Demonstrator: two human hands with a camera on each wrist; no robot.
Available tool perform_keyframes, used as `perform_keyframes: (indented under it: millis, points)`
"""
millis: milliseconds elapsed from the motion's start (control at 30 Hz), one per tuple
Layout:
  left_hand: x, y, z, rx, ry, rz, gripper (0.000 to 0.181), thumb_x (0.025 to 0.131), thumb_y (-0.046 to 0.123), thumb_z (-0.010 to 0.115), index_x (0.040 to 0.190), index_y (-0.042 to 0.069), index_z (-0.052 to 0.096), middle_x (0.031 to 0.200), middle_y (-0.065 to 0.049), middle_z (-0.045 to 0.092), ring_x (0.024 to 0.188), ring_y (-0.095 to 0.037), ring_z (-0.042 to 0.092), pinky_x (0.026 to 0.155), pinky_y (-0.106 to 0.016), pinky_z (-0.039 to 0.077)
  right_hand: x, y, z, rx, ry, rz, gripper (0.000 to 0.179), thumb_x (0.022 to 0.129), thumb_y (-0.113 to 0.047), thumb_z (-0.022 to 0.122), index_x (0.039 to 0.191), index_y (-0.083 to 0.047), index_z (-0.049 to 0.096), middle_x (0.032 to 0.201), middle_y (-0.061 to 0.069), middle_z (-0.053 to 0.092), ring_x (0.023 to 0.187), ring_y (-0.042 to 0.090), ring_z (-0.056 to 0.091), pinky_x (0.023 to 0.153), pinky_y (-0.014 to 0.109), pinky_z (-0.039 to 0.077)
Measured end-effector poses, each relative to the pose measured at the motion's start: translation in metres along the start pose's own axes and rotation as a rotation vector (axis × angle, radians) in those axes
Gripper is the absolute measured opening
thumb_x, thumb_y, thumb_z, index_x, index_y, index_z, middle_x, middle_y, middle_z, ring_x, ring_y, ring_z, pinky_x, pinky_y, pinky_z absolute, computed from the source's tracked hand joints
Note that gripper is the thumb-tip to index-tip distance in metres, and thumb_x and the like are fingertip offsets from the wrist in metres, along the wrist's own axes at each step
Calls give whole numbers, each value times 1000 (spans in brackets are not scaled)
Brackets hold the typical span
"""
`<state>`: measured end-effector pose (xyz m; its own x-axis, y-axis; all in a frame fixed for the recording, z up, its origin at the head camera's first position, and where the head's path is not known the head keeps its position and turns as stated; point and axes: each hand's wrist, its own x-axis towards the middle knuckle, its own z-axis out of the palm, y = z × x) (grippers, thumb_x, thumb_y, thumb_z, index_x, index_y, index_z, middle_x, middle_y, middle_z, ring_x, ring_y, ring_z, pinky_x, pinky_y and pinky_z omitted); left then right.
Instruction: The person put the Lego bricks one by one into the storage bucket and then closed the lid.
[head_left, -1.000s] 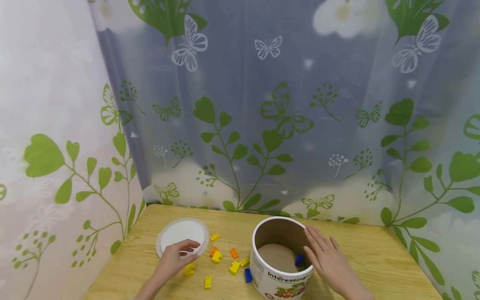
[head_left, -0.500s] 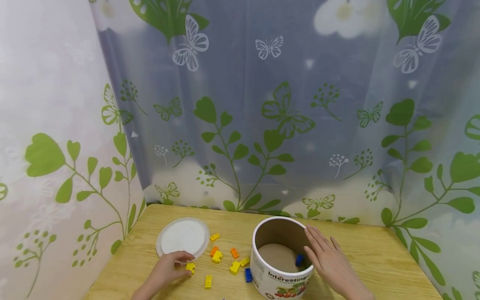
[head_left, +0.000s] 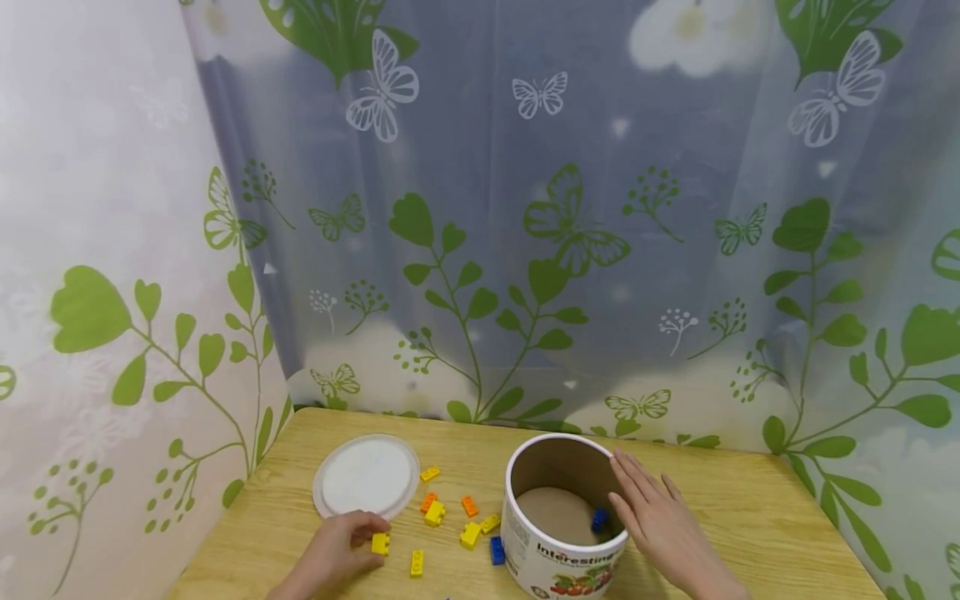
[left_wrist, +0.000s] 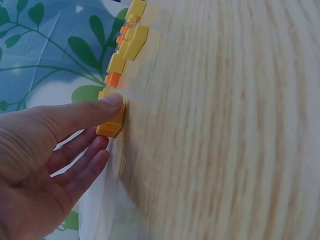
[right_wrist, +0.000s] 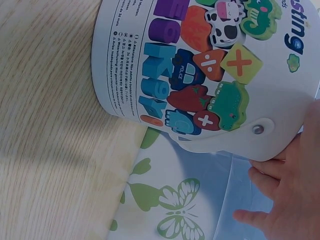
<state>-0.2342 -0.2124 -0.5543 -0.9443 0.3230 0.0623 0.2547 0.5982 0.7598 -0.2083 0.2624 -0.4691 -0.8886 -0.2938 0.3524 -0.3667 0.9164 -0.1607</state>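
Note:
My left hand (head_left: 341, 550) pinches a yellow toy brick (head_left: 381, 543) between thumb and fingers, low over the table's left side. In the left wrist view the thumb lies across that yellow brick (left_wrist: 114, 120). My right hand (head_left: 663, 521) rests with straight fingers on the right rim of a round white bucket (head_left: 517, 521). The right wrist view shows the bucket's printed side (right_wrist: 200, 65) and its handle rivet near the fingers. Inside the bucket lies a blue brick (head_left: 599, 520). Between hand and bucket several yellow and orange bricks lie loose, with a blue brick (head_left: 497, 550) beside the bucket.
A round white lid (head_left: 366, 475) lies flat behind my left hand. The wooden table (head_left: 712, 483) ends at the back against a patterned curtain (head_left: 480, 250). One yellow brick (head_left: 417, 563) sits just right of my left hand.
My left hand has come down from over the lid's near edge and taken hold of the yellow brick, which has turned. The right hand stays on the bucket's rim.

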Motion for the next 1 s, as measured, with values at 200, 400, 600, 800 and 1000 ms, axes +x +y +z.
perform_keyframes:
  millis: [200,400,600,800,1000]
  points:
    - [1,-2,4,13,-8,9,36,76,15,89,108,7,74,105,-3,73,86,-6,63,74,-21,56,0,1,0,-3,-6,4,53,107,-30,52,154,-8,43,158,12,41,143,34,42,111,68,33]
    - [5,4,4,-17,4,0,33,79,16,88,107,7,74,104,-1,72,88,-8,62,76,-25,58,0,1,1,-8,7,1,53,106,-30,53,153,-7,44,158,11,42,142,33,43,110,68,34]
    - [11,19,-3,-46,47,85,31,79,10,87,106,3,73,102,-6,72,87,-13,65,76,-28,61,0,1,1,-16,17,-7,53,106,-31,52,153,-7,45,158,11,43,142,33,44,110,67,35]
    - [22,34,-6,-27,83,94,30,81,9,85,108,3,73,101,-4,71,88,-18,66,76,-24,60,0,1,1,-20,2,-5,53,107,-33,51,153,-7,45,158,11,42,142,33,44,110,67,35]
    - [33,48,-9,-7,113,134,29,81,6,84,109,5,74,102,-4,71,90,-21,69,76,-25,61,0,1,0,-14,-5,0,53,107,-32,51,153,-7,44,158,12,42,142,34,44,111,67,34]
